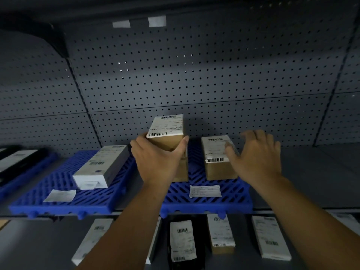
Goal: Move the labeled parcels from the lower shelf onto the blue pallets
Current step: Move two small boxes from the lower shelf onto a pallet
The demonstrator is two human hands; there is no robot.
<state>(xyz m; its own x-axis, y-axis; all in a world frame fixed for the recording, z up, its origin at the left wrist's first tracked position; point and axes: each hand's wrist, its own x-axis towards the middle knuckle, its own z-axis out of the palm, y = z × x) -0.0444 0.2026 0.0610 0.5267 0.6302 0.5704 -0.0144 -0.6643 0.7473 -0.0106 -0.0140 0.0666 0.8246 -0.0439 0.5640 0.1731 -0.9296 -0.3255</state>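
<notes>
The tall brown parcel (169, 137) with a white label stands upright on the right blue pallet (206, 199), and the left hand (157, 162) holds it around its side. Just beside it, a lower brown parcel (218, 158) lies on the same pallet; the right hand (255, 154) is spread wide, its fingers near this parcel's right edge. A grey box (101, 166) rests on the left blue pallet (58, 203). More labeled parcels (221, 233) lie on the lower shelf (39, 242).

Head view: worn on the person's head, close before the shelving.
Facing: forward and slightly down at the blue pallet (206, 203).
Behind pallet: pegboard wall (194, 75).
Below pallet: lower shelf (48, 242).
</notes>
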